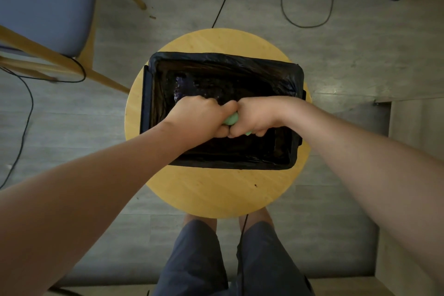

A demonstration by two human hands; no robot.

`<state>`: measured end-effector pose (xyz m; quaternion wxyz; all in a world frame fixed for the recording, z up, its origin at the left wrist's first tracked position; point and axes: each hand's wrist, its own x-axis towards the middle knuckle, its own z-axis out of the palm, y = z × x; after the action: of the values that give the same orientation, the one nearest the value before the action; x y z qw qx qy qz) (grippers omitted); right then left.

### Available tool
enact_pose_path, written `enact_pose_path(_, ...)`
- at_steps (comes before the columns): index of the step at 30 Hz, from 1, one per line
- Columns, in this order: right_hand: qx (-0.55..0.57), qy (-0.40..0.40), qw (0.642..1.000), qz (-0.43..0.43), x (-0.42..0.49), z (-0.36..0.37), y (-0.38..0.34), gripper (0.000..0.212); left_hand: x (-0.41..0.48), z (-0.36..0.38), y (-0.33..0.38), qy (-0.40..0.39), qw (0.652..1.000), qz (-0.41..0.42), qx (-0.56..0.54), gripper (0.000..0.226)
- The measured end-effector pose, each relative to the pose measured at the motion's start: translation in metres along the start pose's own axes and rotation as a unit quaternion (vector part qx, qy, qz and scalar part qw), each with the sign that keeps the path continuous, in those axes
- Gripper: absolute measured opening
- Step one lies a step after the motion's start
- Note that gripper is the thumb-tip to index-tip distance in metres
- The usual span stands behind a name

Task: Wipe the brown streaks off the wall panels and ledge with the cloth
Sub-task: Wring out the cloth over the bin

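Head camera, looking straight down: a person stands at a small round wooden desk [216, 190] and holds a green cloth [231, 119] in both hands above a black bin [298, 79] that sits on the desktop. The left hand [201, 117] and right hand [254, 119] are pressed knuckle to knuckle, each closed in a fist around one end of the cloth. The fingers [236, 132] are curled tight underneath, so that only a small bulge of green shows between the two hands and a sliver below the right one. Both bare forearms reach in from the bottom corners of the frame.

The bin is rectangular and lined with a glossy black bag [216, 57] folded over its rim. It takes up most of the far half of the desk. Its inside is dark; a purplish patch [180, 86] at the back left may be something lying in it or only a reflection on the plastic.

On the grey plank floor [360, 43] beyond the desk, thin black cables [310, 25] loop and trail. A wooden chair [43, 2] with a blue-grey seat stands at upper left, well apart from the bin. The person's dark blue shorts [199, 259] and bare knees show below the desk's near edge.
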<state>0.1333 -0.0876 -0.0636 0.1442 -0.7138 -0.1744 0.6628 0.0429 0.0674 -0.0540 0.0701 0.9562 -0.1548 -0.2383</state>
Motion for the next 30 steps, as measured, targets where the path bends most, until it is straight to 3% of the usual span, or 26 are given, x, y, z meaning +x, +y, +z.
enact_pose_path(3, -0.089, 0.135, 0.986, -0.050, -0.003, 0.009, 0.002, 0.041, 0.000, 0.005, -0.009, -0.037, 0.998, -0.032, -0.047, 0.048)
enact_pose_path(6, -0.002, 0.245, 0.961, -0.127, -0.020, 0.016, 0.015, 0.072, -0.007, 0.015, -0.020, -0.055, 0.949, -0.136, -0.279, 0.036)
enact_pose_path(8, -0.045, 0.269, 0.945, -0.178, -0.031, 0.021, 0.028, 0.070, -0.009, 0.020, -0.026, -0.092, 0.861, -0.189, -0.463, 0.027)
enact_pose_path(10, -0.148, 0.289, 0.918, -0.226, -0.035, 0.028, 0.036, 0.070, -0.011, 0.018, -0.029, -0.165, 0.728, -0.220, -0.628, 0.029)
enact_pose_path(13, -0.237, 0.356, 0.856, -0.292, -0.032, 0.034, 0.040, 0.081, -0.012, 0.006, -0.028, -0.244, 0.578, -0.212, -0.749, 0.033)
enact_pose_path(15, -0.270, 0.361, 0.836, -0.314, -0.031, 0.033, 0.038, 0.089, -0.011, -0.001, -0.024, -0.273, 0.512, -0.195, -0.791, 0.038)
enact_pose_path(18, -0.272, 0.341, 0.829, -0.350, -0.024, 0.034, 0.035, 0.093, -0.009, -0.006, -0.015, -0.335, 0.451, -0.148, -0.814, 0.047)
enact_pose_path(22, -0.221, 0.392, 0.792, -0.413, -0.014, 0.032, 0.031, 0.073, -0.007, -0.006, -0.004, -0.417, 0.347, -0.095, -0.835, 0.049)
enact_pose_path(24, -0.228, 0.422, 0.768, -0.424, -0.013, 0.032, 0.028, 0.055, -0.007, -0.007, -0.002, -0.429, 0.337, -0.102, -0.832, 0.043)
enact_pose_path(26, -0.262, 0.451, 0.756, -0.395, -0.012, 0.034, 0.027, 0.038, -0.008, -0.009, 0.000, -0.421, 0.359, -0.112, -0.825, 0.034)
enact_pose_path(28, -0.324, 0.486, 0.741, -0.331, -0.010, 0.035, 0.027, 0.026, -0.010, -0.010, 0.003, -0.406, 0.409, -0.129, -0.807, 0.029)
enact_pose_path(30, -0.368, 0.477, 0.749, -0.275, -0.010, 0.035, 0.025, 0.017, -0.011, -0.012, 0.006, -0.392, 0.491, -0.161, -0.761, 0.032)
